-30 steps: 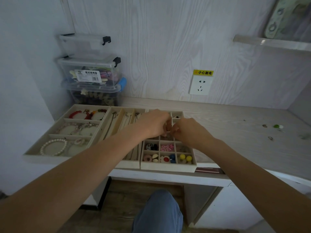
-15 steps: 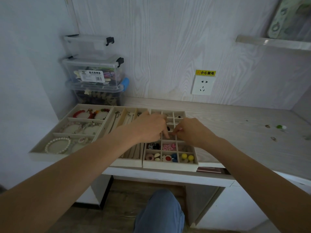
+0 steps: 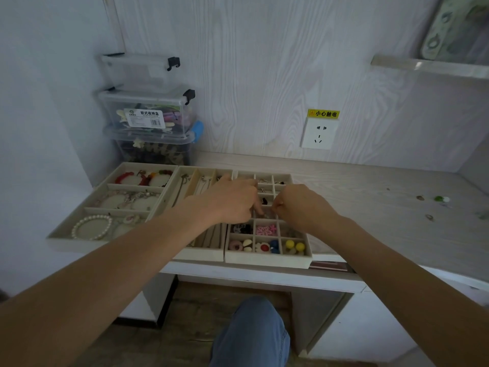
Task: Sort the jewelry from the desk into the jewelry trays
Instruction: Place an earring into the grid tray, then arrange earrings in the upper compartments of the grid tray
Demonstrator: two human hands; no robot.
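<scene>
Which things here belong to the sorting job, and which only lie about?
Job:
- beige gridded jewelry tray
- beige bracelet tray
- beige necklace tray
- small loose pieces on desk
- left hand
- right hand

Lying about:
- stacked clear plastic boxes
- white wall socket

Matt pale wood-grain desk (image 3: 370, 207), velvety beige cloth trays (image 3: 267, 259), glossy clear plastic boxes (image 3: 148, 107)

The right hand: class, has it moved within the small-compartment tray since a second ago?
Yes. The right hand has dropped nearer the tray's front rim, toward the person.
</scene>
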